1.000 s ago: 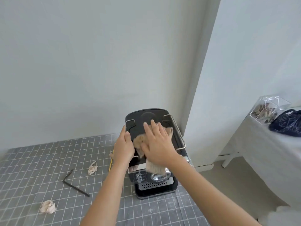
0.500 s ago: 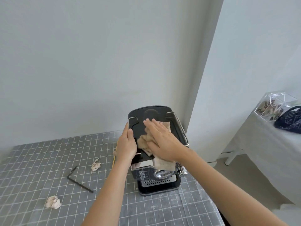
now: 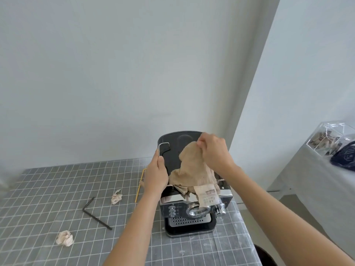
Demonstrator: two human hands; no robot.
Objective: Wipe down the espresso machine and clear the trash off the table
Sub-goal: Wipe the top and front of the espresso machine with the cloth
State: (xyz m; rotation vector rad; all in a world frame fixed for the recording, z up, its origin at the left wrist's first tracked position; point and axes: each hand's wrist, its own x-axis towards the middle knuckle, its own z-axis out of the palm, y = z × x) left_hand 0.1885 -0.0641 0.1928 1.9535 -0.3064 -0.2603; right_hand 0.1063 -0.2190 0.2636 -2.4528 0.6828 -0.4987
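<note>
A black and chrome espresso machine (image 3: 172, 148) stands at the table's right end, against the wall. My left hand (image 3: 156, 174) grips its left side at the chrome rail. My right hand (image 3: 214, 153) pinches a beige cloth (image 3: 192, 169) and holds its top corner up above the machine's lid, so the cloth hangs down over the front edge. Two crumpled paper balls lie on the grey grid tablecloth (image 3: 48, 185): one (image 3: 116, 197) near the machine, one (image 3: 65, 238) nearer the front left.
A black L-shaped hex key (image 3: 95, 213) lies between the paper balls. A thin yellow stick (image 3: 139, 184) lies just left of the machine. At far right a second table (image 3: 311, 181) carries a clear box (image 3: 330, 138) and a dark blue bag (image 3: 345, 159). A dark round object (image 3: 266, 257) sits below the table's right edge.
My right hand went from lying flat on the cloth on the lid to pinching it and lifting it toward the back right. The left hand stayed on the rail.
</note>
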